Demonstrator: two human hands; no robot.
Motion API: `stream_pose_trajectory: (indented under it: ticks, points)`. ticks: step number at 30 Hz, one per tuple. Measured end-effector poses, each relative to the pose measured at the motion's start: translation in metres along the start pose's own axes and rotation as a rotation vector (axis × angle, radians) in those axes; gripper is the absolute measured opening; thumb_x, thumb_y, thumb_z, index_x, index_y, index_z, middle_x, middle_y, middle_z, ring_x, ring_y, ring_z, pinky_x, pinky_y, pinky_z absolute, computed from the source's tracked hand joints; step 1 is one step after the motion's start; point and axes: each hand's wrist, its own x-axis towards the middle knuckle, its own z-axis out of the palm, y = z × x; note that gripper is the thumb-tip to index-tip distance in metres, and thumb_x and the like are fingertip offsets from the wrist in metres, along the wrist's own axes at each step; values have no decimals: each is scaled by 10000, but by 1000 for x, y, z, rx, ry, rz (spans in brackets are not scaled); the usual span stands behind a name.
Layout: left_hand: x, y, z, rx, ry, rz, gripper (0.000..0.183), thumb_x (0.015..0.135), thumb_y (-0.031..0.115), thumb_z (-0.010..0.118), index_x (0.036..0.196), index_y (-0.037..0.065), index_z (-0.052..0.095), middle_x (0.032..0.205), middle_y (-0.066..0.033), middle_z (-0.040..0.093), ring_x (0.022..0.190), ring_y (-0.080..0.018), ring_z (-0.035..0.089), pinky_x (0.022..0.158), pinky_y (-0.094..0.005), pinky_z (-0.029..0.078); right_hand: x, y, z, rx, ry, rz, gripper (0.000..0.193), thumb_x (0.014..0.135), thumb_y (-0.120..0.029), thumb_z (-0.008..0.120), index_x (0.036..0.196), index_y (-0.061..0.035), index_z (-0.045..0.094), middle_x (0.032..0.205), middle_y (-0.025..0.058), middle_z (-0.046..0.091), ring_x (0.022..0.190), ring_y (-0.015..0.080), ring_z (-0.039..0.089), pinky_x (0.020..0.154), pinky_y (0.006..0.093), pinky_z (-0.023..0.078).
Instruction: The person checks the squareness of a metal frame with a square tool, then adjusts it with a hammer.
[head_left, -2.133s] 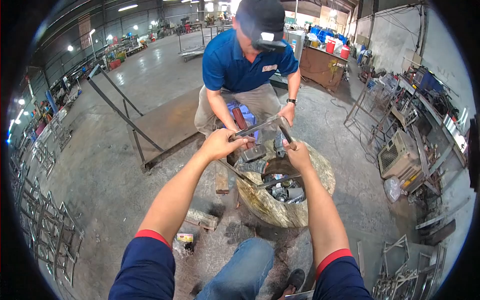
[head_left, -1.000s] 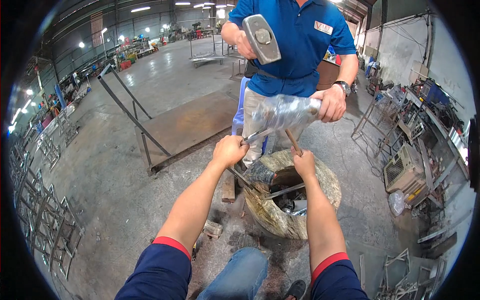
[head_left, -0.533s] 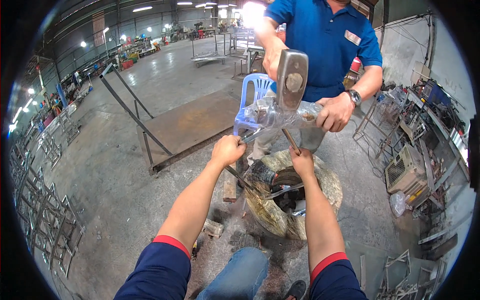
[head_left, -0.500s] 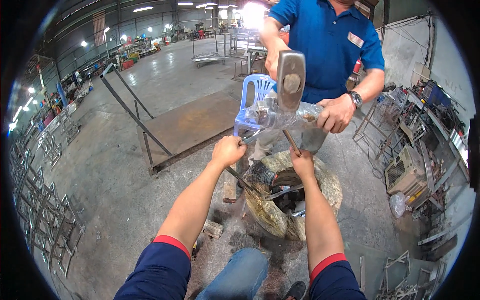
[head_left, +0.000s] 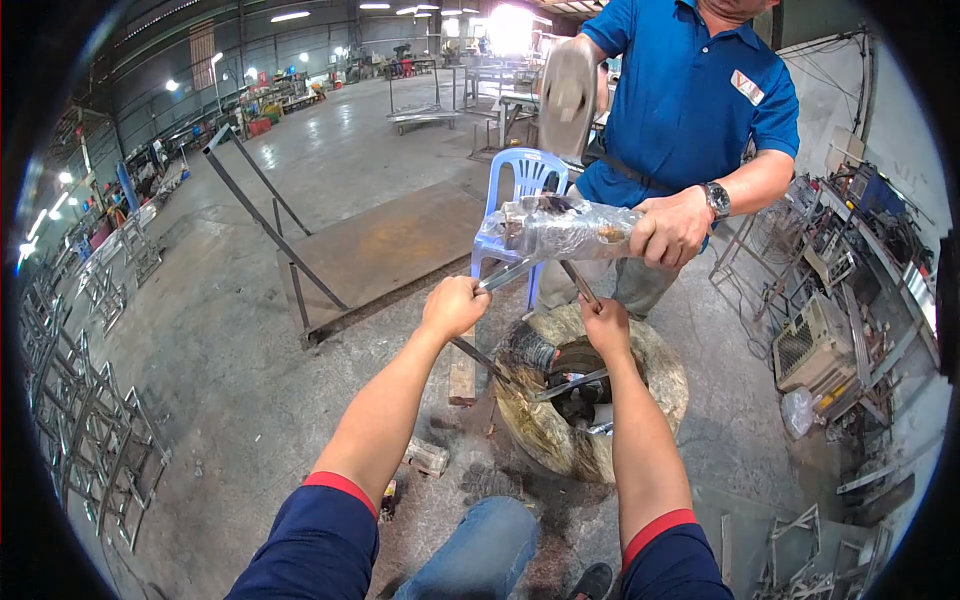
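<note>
Plastic-wrapped metal piece (head_left: pixel 560 228) is the thing everything hangs on here. It's held up in the air above the stump-like block (head_left: pixel 590 400), lying roughly level with its long axis running left to right, and a co-worker's hand (head_left: pixel 668 226) has it by the right end. My own two hands are both below it and reaching up toward it. Left hand (head_left: pixel 455 305) is fisted tight around a flat steel bar (head_left: pixel 508 273) whose far tip slants up to the wrapped piece's lower left end. Right hand (head_left: pixel 605 325) is clamped on a thin rod (head_left: pixel 578 282) that angles up to the underside nearer the middle. So the right hand sits a bit closer in; the left works the outer end. Over it all, the co-worker's other hand has a blurry hammer head (head_left: pixel 568 95) raised, just above and behind the wrapped piece.
</note>
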Motion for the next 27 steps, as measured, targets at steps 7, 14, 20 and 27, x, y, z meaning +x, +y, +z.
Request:
stream_pose_trajectory:
  ticks: [7,14,20,27]
  points:
    - [-6,10,-5,2,-11,22,260,783,250,605,777,-1,675,757,-246,645,750,-429,642,682,-490,499,-6,-7,-9,-66,-84,138,383,856,-326,674,730,31,615,690,256,582,687,464,560,615,484,443]
    - [-5,11,-3,15,-31,36,266,790,270,605,794,18,691,768,-235,656,755,-425,647,684,-491,506,-11,-9,-15,-24,-88,160,359,863,-309,654,752,30,611,687,256,564,695,472,549,614,486,435]
    - [2,19,2,40,-70,51,231,781,265,612,777,49,693,784,-227,662,772,-419,653,698,-493,513,-9,12,-12,-24,-9,122,341,854,-299,655,759,28,637,686,256,588,705,468,582,639,482,463]
    - [2,26,-3,49,-12,113,218,758,270,615,758,66,691,799,-220,669,794,-422,655,721,-508,521,-18,-2,-26,-25,-19,169,299,850,-268,623,846,22,697,772,276,642,790,458,638,718,491,504]
